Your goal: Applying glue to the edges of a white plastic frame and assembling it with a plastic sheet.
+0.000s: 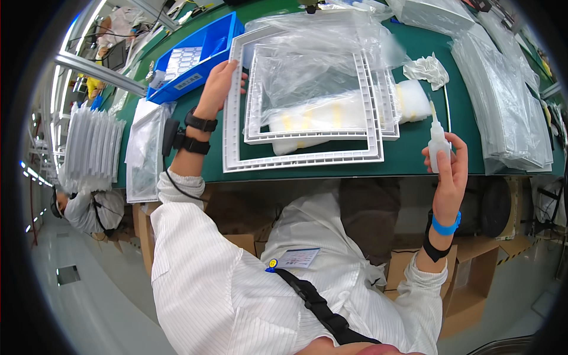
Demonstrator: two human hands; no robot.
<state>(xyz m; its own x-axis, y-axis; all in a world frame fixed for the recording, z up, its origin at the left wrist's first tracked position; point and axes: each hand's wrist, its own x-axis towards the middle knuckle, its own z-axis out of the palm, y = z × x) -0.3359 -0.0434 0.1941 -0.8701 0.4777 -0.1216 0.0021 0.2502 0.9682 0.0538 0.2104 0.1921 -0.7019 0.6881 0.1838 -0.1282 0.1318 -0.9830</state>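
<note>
Both hands occupied: left hand (219,89) curled round the left bar of a frame, right hand (451,165) closed about a bottle.

Dark green surface (465,130) carries the lot. On it, at right, a tall stack of flat pieces in clear plastic (503,100), none unwrapped as far as shows.

Large white rectangular frame with ribbed bars (302,164): bare, left of centre, close to the surface's near edge. Smaller white ribbed frame (296,137) shows within its opening and past its right side. White padded bundle with yellowish strips (319,118) lies beneath the two.

Small translucent white squeeze bottle with a thin nozzle (438,145): over the surface, right of the frames and apart from them. Judged so far: large frame unwrapped and steadied, bottle in hand; no contact between nozzle and frame yet, so the bottle work looks undone at this moment.

Directions: large frame's near bar runs left to right, side bars run away from the person. Fisheye bend leaves it unclear whether it lies flat or tips up, or which side is longer. Bottle's long axis runs up the view, nozzle pointing away from the person, leaning slightly left.
</note>
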